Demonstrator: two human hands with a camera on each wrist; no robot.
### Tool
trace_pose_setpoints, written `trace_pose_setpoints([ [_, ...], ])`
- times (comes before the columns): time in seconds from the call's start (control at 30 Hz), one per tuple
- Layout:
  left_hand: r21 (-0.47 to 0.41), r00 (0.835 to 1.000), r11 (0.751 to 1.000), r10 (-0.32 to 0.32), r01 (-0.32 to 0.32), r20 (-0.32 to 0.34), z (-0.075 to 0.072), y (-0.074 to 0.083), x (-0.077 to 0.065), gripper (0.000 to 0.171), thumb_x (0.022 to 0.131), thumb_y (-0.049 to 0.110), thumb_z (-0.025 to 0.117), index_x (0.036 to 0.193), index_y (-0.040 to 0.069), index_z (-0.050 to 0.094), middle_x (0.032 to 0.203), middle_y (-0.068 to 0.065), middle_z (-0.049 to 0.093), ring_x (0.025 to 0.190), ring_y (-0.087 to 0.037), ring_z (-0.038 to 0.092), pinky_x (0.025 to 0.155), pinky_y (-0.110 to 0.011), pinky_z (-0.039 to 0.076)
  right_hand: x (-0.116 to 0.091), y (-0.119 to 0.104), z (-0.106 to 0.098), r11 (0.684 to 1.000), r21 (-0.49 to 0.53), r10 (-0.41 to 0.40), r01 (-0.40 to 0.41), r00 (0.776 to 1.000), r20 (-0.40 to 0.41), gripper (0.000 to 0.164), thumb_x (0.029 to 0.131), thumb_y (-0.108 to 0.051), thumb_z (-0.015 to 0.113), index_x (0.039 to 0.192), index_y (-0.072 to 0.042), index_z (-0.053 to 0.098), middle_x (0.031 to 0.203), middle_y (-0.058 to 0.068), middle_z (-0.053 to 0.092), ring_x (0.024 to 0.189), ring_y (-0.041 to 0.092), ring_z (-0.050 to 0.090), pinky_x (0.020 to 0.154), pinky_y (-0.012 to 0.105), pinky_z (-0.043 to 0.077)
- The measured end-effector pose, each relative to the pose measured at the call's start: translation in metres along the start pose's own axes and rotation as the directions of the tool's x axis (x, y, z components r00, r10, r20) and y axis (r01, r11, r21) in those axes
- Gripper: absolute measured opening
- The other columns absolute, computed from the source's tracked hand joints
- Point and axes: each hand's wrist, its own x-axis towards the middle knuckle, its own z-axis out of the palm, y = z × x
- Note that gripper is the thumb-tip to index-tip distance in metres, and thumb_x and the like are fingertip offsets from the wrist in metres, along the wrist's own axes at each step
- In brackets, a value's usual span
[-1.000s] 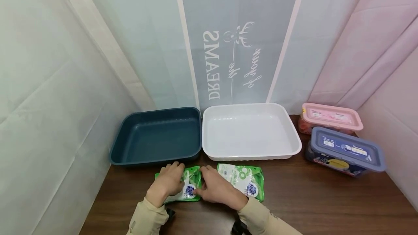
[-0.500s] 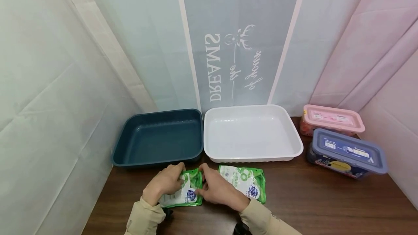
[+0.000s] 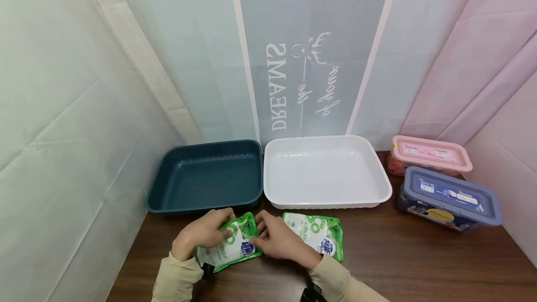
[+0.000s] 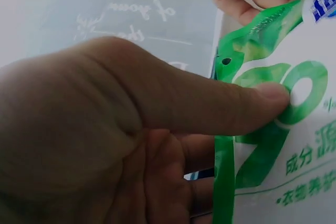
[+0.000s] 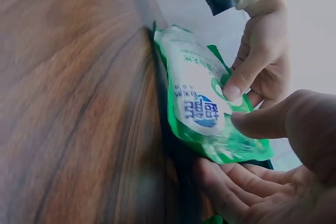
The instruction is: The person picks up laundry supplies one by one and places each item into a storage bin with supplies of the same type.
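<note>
Green-white pouch (image 3: 230, 247) turned more aslant since half second ago, left hand (image 3: 202, 233) shifted left too. Both gripping it: left pinching with thumb on front, right hand (image 3: 280, 241) pinching right end. Sits just in front of teal tray (image 3: 209, 181).

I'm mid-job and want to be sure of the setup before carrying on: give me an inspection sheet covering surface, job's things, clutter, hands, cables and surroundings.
Surface: dark wood-grain table.
Job's things: held pouch, green and white, between the hands; whether fully off the table, cannot tell. Second pouch lies on the table, partly behind the right forearm.
Clutter: teal tray and white tray side by side; pink-lidded box and blue-lidded box at right.
Hands: left hand and right hand both pinch the held pouch, thumbs on its printed face.
Cables: nothing seen.
Surroundings: pale fabric backdrop with printed lettering.
</note>
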Motion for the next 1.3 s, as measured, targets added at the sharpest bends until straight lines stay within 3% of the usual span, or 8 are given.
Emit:
trace_pose_setpoints([
  [0.17,-0.023,0.999,0.999,0.035,-0.035,-0.016,-0.006,0.001,-0.004,0.012,0.104,0.012,0.070,0.113,0.013,0.062,0.100,0.000,0.069,0.084,-0.013,0.061,0.071,-0.030,0.049,0.002,0.004,-0.001,0.996,0.086,0.021,-0.020,1.000,-0.010,0.041,0.100,-0.025,0.078,0.129,-0.003,0.060,0.112,0.009,0.069,0.095,0.020,0.072,0.080,0.029,0.059],
  [0.27,-0.054,0.997,0.996,0.067,-0.069,-0.033,-0.010,0.001,-0.005,0.013,0.105,0.015,0.070,0.115,0.014,0.061,0.110,0.000,0.071,0.098,-0.015,0.065,0.078,-0.030,0.051,0.005,0.004,-0.001,0.979,0.199,0.038,-0.034,0.999,-0.013,0.038,0.100,-0.024,0.077,0.127,-0.002,0.061,0.113,0.010,0.073,0.091,0.014,0.071,0.077,0.027,0.056],
  [0.53,-0.216,0.990,0.966,0.136,-0.140,-0.032,-0.016,0.001,-0.010,0.017,0.106,0.013,0.067,0.120,0.008,0.057,0.111,-0.007,0.073,0.089,-0.014,0.068,0.073,-0.028,0.056,0.004,0.000,0.004,0.916,0.399,0.064,-0.046,0.997,-0.032,0.037,0.101,-0.023,0.076,0.127,-0.001,0.061,0.102,0.009,0.079,0.078,0.016,0.070,0.070,0.026,0.056],
  [0.73,-0.290,0.986,0.943,0.155,-0.164,-0.055,-0.017,-0.003,-0.010,0.021,0.108,0.012,0.064,0.126,0.006,0.056,0.114,-0.011,0.073,0.088,-0.018,0.071,0.072,-0.033,0.061,0.006,-0.001,0.013,0.793,0.608,0.034,-0.046,0.999,0.032,0.045,0.102,-0.018,0.076,0.138,0.001,0.059,0.115,0.013,0.073,0.099,0.021,0.076,0.087,0.046,0.066],
  [0.87,-0.361,0.988,0.921,0.127,-0.149,-0.084,-0.020,-0.003,-0.009,0.030,0.108,0.012,0.063,0.134,0.002,0.051,0.115,-0.015,0.072,0.086,-0.022,0.073,0.071,-0.034,0.061,0.007,-0.001,0.016,0.679,0.733,0.000,-0.049,0.998,0.067,0.051,0.104,-0.016,0.072,0.148,0.002,0.054,0.129,0.019,0.071,0.111,0.024,0.075,0.094,0.048,0.063],
  [0.93,-0.407,0.991,0.905,0.087,-0.123,-0.105,-0.020,-0.002,-0.009,0.035,0.108,0.012,0.064,0.137,0.000,0.048,0.115,-0.016,0.072,0.085,-0.023,0.074,0.070,-0.034,0.062,0.008,-0.001,0.016,0.641,0.766,-0.007,-0.055,0.997,0.078,0.052,0.105,-0.015,0.071,0.149,0.004,0.053,0.133,0.021,0.070,0.113,0.025,0.075,0.095,0.046,0.063],
  [1.13,-0.515,0.984,0.852,-0.001,-0.093,-0.179,-0.020,-0.001,-0.004,0.044,0.109,0.010,0.061,0.143,-0.008,0.040,0.126,-0.027,0.069,0.088,-0.026,0.076,0.073,-0.035,0.064,0.007,-0.002,0.017,0.647,0.760,-0.016,-0.055,0.996,0.086,0.058,0.105,-0.017,0.070,0.155,0.003,0.048,0.137,0.026,0.068,0.113,0.027,0.075,0.090,0.044,0.065],
  [1.3,-0.547,0.972,0.835,-0.079,-0.055,-0.219,-0.018,0.002,-0.001,0.047,0.108,0.010,0.063,0.147,-0.006,0.040,0.132,-0.029,0.065,0.091,-0.025,0.075,0.074,-0.035,0.064,0.007,-0.004,0.017,0.649,0.759,0.004,-0.049,0.998,0.061,0.058,0.105,-0.016,0.070,0.157,-0.001,0.048,0.138,0.025,0.068,0.110,0.028,0.077,0.086,0.043,0.066],
])
